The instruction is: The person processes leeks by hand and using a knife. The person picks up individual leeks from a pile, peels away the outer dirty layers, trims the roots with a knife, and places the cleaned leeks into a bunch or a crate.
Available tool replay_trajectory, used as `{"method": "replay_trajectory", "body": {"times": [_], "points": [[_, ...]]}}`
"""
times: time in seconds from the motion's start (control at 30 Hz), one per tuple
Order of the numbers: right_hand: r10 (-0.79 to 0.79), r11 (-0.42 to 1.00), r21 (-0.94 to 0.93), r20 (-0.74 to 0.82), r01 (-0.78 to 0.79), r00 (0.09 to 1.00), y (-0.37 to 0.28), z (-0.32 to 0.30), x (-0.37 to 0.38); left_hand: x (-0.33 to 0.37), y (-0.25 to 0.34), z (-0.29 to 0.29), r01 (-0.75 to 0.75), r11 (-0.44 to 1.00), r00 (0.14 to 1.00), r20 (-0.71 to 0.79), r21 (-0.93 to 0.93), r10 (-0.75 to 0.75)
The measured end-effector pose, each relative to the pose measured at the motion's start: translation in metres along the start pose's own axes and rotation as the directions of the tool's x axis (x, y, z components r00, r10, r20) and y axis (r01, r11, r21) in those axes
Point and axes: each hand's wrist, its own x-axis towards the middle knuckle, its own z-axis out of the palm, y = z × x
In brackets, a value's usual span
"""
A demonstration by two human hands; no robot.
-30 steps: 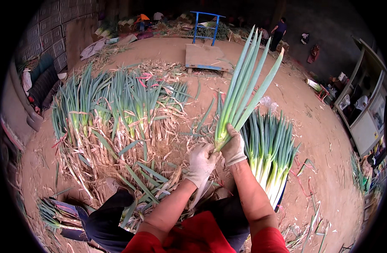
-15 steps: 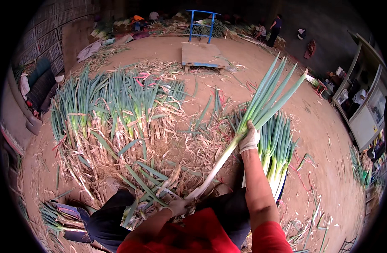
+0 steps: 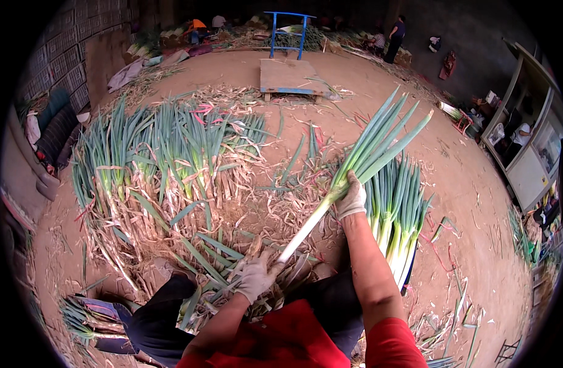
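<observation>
Scallion (image 3: 329,200): wht. stalk, grn. lvs. L hand (image 3: 257,277) grips base, R hand (image 3: 354,196) neck. Floor (image 3: 478,190) runs to cabinet's (image 3: 528,191) edge.

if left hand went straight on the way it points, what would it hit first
Most likely the green onion's white stalk: its root end lies right at the left hand, though depth is unclear.
</observation>
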Motion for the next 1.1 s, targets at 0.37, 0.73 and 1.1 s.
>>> {"method": "replay_trajectory", "body": {"times": [0.37,0.73,1.1], "points": [[0.381,0.916,-0.332,0.537,-0.226,0.752,0.002,0.049,-0.058,0.029,0.031,-0.008,0.320,0.490,0.947,0.266,-0.811,-0.178],[0.284,0.931,-0.003,0.636,-0.366,0.718,-0.013,0.050,-0.057,0.006,0.019,-0.006,0.714,-0.198,0.696,0.650,-0.672,0.305],[0.300,0.953,-0.169,0.467,-0.250,0.832,0.017,0.066,-0.073,0.121,0.055,0.002,-0.072,0.647,0.980,-0.173,-0.759,-0.094]]}}
